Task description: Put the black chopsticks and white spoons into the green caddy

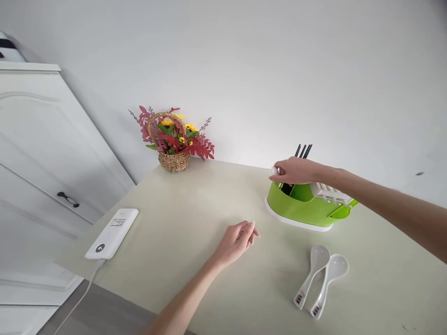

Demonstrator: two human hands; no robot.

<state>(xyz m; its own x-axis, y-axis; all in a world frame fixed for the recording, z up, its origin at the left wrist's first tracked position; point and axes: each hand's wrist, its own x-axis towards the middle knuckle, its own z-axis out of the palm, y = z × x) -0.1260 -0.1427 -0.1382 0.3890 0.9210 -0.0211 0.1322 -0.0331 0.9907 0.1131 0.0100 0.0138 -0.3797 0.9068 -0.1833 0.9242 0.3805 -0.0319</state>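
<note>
My right hand (295,170) is at the left end of a green utensil holder (300,209) with a white base. Its fingers are closed on a white spoon (275,171), of which only the rounded end shows; the rest is hidden by the hand and the holder. Black chopsticks (303,151) stick up behind that hand. My left hand (237,239) rests on the table in front of the holder, fingers curled together and nothing visible in them. Two white spoons (320,258) with barcode labels on their handles lie side by side at the lower right.
A wicker basket (174,162) of red leaves and yellow flowers stands at the back by the wall. On the table's left lies a white power bank (112,234) with a cable hanging off the edge. A white cabinet (38,186) stands beyond the left edge.
</note>
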